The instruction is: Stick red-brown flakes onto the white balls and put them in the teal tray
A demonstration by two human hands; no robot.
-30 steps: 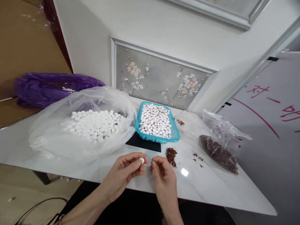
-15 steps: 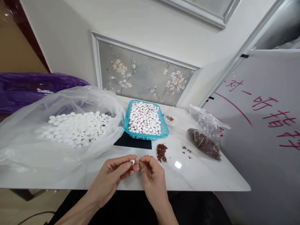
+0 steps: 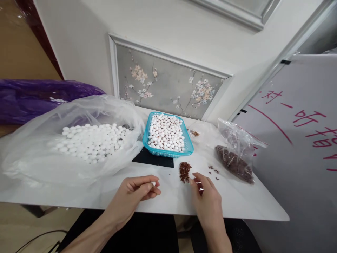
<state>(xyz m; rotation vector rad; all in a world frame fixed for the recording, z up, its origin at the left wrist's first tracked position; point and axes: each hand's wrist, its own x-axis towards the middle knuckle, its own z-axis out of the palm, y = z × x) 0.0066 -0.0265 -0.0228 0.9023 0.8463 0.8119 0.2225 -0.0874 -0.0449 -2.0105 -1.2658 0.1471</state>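
1. As I watch through the head view, I have the left hand [image 3: 129, 198] pinched closed, thumb against fingers, on a small white ball [image 3: 153, 183], which the fingertips mostly cover; it is near the front of the pale surface [image 3: 171, 202].
2. I have the right hand [image 3: 209, 198] well apart from the left, its fingertips just beside the near right edge of a brown pile [image 3: 185, 172]. Thumb and forefinger tips are close together, but I cannot tell whether anything sits between them.
3. Beyond the hands I see a blue basket [image 3: 189, 144] heaped with white balls [image 3: 166, 131] (brown shows among them), with a flat black piece [image 3: 152, 160] jutting out at its front.
4. Left of the basket I have an open translucent bag [image 3: 28, 151] holding many bagged balls [image 3: 92, 140], also white; behind it lies a purple bag [image 3: 15, 102].
5. To the right of the brown pile I make out a few loose brown bits [image 3: 216, 171], and past them a clear zip bag [image 3: 234, 163] with dark brown contents.
6. Along the back I see a framed floral panel [image 3: 168, 80]; on the right, a white board [image 3: 265, 179] carries red writing [image 3: 309, 117].
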